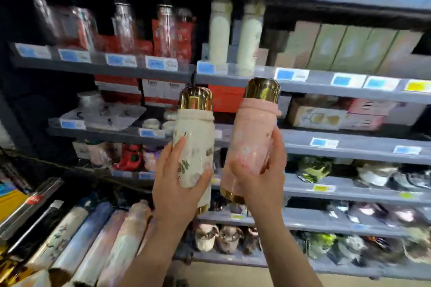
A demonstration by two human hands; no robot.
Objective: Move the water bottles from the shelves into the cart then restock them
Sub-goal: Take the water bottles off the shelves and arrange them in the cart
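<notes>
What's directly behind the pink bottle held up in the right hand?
Behind the pink bottle, gripped by the right hand, run grey shelf edges with blue price tags. Whatever stock sits straight behind it is covered.

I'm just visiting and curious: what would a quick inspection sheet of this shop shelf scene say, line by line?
Surface: grey shelves with blue and yellow price tags; no table seen.
Job's things: cream bottle and pink bottle, both gold-capped, held upright in front of the shelves; two pale bottles stand on an upper shelf.
Clutter: clear bottles, green boxes, rolled items lower left; lower shelves too blurred to name.
Grippers: left hand grips the cream bottle; right hand grips the pink bottle.
Cables: nothing seen.
Surroundings: shop aisle; cart not in view.
</notes>
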